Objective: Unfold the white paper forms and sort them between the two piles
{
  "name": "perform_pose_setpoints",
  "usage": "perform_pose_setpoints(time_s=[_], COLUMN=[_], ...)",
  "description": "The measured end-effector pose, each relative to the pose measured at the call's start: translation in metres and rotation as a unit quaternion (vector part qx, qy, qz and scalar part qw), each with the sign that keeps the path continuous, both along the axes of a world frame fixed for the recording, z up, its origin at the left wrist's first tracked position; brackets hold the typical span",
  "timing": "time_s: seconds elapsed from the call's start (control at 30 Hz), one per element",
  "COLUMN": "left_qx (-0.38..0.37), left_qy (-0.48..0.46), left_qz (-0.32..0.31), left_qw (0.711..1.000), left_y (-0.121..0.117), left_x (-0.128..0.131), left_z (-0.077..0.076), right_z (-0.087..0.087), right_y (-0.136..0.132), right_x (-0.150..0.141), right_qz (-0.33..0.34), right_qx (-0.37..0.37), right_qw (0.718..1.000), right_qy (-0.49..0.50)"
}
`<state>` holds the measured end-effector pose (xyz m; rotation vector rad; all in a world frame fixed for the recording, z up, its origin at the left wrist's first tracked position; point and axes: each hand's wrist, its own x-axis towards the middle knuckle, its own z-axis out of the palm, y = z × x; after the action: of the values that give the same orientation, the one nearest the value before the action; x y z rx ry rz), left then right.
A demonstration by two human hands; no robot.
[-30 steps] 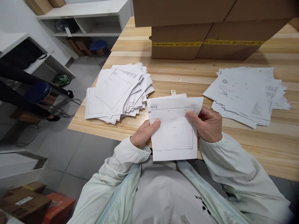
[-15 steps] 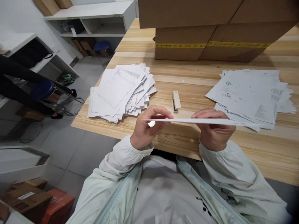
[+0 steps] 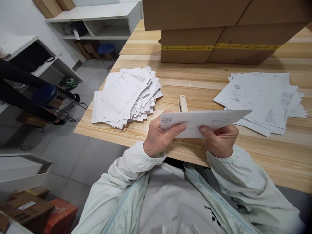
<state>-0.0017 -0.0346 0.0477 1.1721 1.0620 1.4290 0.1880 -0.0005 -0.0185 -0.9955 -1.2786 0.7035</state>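
Note:
Printed paper (image 3: 195,125) is held up in front of me over the table's near edge, tilted so that its face shows; whether it is one sheet or more I cannot tell. My left hand (image 3: 161,135) pinches its left end, thumb on the near face. At the other end my right hand (image 3: 219,139) is closed on it the same way. Just behind the paper lies a cream stapler (image 3: 182,102), its near end hidden. A messy stack of printed sheets (image 3: 124,94) lies to the left, and another pile of papers (image 3: 263,97) to the right.
Large taped cardboard boxes (image 3: 187,45) stand stacked at the back of the wooden table (image 3: 195,76). Left of the table are blue stools (image 3: 44,94), white shelves (image 3: 97,13) and a person's dark-clothed legs (image 3: 24,97). Boxes (image 3: 29,208) sit at the lower left.
The paper, edge-on before, has been tilted so its printed face turns toward me. Both thumbs now show on its near side, and it covers the stapler's near end.

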Motion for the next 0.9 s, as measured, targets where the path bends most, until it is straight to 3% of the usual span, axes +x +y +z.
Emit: perform_pose_setpoints(time_s=[0.17,0.33,0.43,0.6,0.67,0.77,0.83,0.9], left_qx=[0.058,0.145,0.193,0.277,0.259,0.154,0.099,0.047], left_qy=[0.001,0.057,0.103,0.136,0.136,0.097,0.061,0.041], left_qz=[0.028,0.031,0.036,-0.001,0.000,0.046,0.066,0.049], left_qw=[0.998,0.987,0.975,0.951,0.956,0.982,0.991,0.997], left_y=[-0.003,0.007,0.008,-0.002,-0.007,-0.016,-0.022,-0.027], left_x=[0.001,-0.002,-0.002,-0.002,0.000,0.008,0.014,0.018], left_z=[0.014,-0.004,-0.014,-0.009,-0.011,-0.018,-0.022,-0.024], right_z=[0.002,0.002,0.004,0.005,0.005,0.013,0.023,0.032], right_y=[0.001,0.002,0.000,-0.015,-0.024,-0.034,-0.037,-0.035], right_x=[0.003,0.002,0.003,0.005,0.007,0.017,0.027,0.040], right_qz=[0.011,0.027,0.012,-0.070,-0.105,-0.153,-0.126,-0.038], right_qx=[0.076,0.071,0.095,0.125,0.110,0.045,-0.033,-0.135], right_qw=[0.997,0.995,0.994,0.989,0.986,0.983,0.988,0.989], right_qy=[0.012,-0.066,-0.047,-0.044,-0.069,-0.093,-0.081,-0.048])
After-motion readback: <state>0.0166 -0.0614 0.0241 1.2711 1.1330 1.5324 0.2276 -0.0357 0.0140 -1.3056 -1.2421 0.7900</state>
